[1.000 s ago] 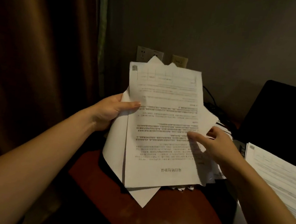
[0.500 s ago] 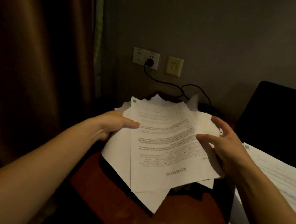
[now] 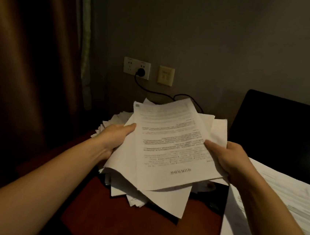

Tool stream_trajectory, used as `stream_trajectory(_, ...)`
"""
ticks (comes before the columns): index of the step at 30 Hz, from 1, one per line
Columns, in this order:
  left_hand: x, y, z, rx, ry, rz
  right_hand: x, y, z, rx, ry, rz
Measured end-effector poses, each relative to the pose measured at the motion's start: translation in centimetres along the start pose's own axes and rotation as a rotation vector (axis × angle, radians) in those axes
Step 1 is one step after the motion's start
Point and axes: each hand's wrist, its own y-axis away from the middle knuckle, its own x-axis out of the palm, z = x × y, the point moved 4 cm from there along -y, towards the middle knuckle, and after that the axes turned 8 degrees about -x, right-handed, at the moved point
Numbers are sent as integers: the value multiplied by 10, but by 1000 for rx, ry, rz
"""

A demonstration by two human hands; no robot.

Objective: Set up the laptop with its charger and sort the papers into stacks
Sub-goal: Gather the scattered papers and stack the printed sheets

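A loose bundle of printed papers (image 3: pixel 168 149) lies nearly flat over a messy pile on the reddish wooden table (image 3: pixel 112 220). My left hand (image 3: pixel 115 138) grips the bundle's left edge, thumb on top. My right hand (image 3: pixel 226 159) grips its right edge, thumb on the printed top sheet. The open black laptop (image 3: pixel 282 134) stands at the right with a dark screen. Its black charger plug (image 3: pixel 141 72) sits in the wall socket, and the cable (image 3: pixel 153 91) runs down behind the papers.
A second stack of printed papers (image 3: pixel 282 211) lies at the right, in front of the laptop. A brown curtain (image 3: pixel 25 84) hangs at the left. A beige wall plate (image 3: pixel 165 75) is next to the socket.
The bundle has come down from upright to nearly flat over the pile, uncovering the socket and cable. My right hand has shifted from touching the sheet's face to gripping its right edge.
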Motion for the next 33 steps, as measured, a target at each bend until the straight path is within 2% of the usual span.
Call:
stream_trajectory(3,12,6,1,-128,-41,112,2,-1,-1,15,12,-108)
stream_trajectory(5,13,8,0,-156,-46,143,9,-4,-9,70,61,-13)
stream_trajectory(6,13,8,0,-150,-38,137,12,-6,-16,110,74,90)
stream_trajectory(8,11,5,2,-83,-47,63,13,-8,-23,145,91,259)
stream_trajectory(9,10,4,1,-14,-111,-16,9,-9,-22,119,131,258)
stream_trajectory(12,6,7,-6,228,-466,-274,-5,-10,-10,-5,381,41)
stream_trajectory(14,6,7,-5,273,-565,-322,-1,-5,-7,-37,491,36)
stream_trajectory(17,7,6,-1,249,-559,-302,10,0,-12,-15,519,70)
stream_trajectory(21,6,7,-4,252,-357,-262,8,-4,-25,84,412,34)
stream_trajectory(24,3,4,-5,251,-414,-255,4,-7,-29,154,272,48)
stream_trajectory(26,0,1,-5,205,-363,-216,4,-5,-28,193,198,90)
stream_trajectory(30,-2,-3,-7,163,-302,-234,2,-11,-24,151,397,159)
stream_trajectory(33,4,-6,-12,232,-317,-279,-1,-14,-16,17,629,45)
